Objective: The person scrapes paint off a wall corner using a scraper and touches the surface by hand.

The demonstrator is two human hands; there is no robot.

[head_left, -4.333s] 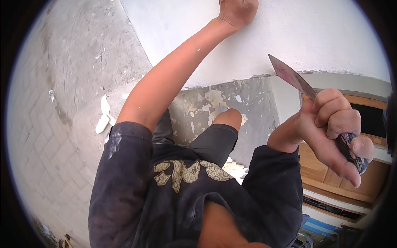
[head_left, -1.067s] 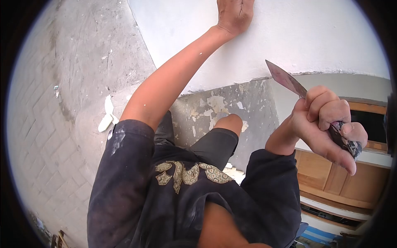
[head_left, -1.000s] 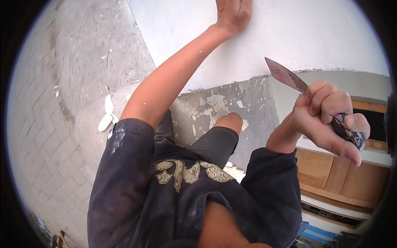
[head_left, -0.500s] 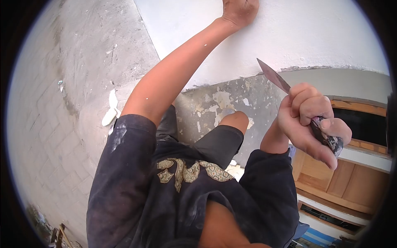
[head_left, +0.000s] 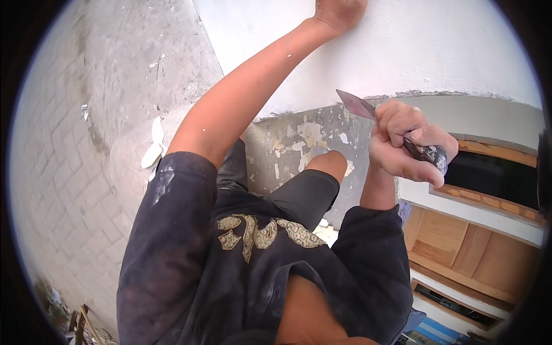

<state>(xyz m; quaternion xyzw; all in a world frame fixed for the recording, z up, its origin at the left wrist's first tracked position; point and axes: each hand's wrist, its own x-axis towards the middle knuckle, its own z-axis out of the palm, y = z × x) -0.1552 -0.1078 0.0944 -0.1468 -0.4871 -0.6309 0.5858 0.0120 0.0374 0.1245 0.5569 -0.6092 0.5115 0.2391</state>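
Observation:
My right hand (head_left: 411,138) is closed round the dark, mottled handle of a scraper (head_left: 357,107). Its flat pointed blade sticks out to the upper left, in front of the lower edge of a white wall (head_left: 437,52). Blade and wall edge overlap in view; whether they touch, I cannot tell. At the top edge my left hand (head_left: 340,12) lies against the white surface, cut off by the frame with its fingers hidden. Below the white surface is a grey area with patches of peeling paint (head_left: 310,133).
White scraps (head_left: 153,150) lie on the grey ground at left, beside paving (head_left: 69,190). My bent knee (head_left: 329,163) is near the peeling patches. Pale pieces (head_left: 325,233) show behind my shorts. Wooden panels (head_left: 460,241) and a blue striped thing (head_left: 434,332) are at right.
My right hand has moved left and somewhat up with the scraper, its blade tip now further left. My left hand has shifted slightly up and right, further out of frame.

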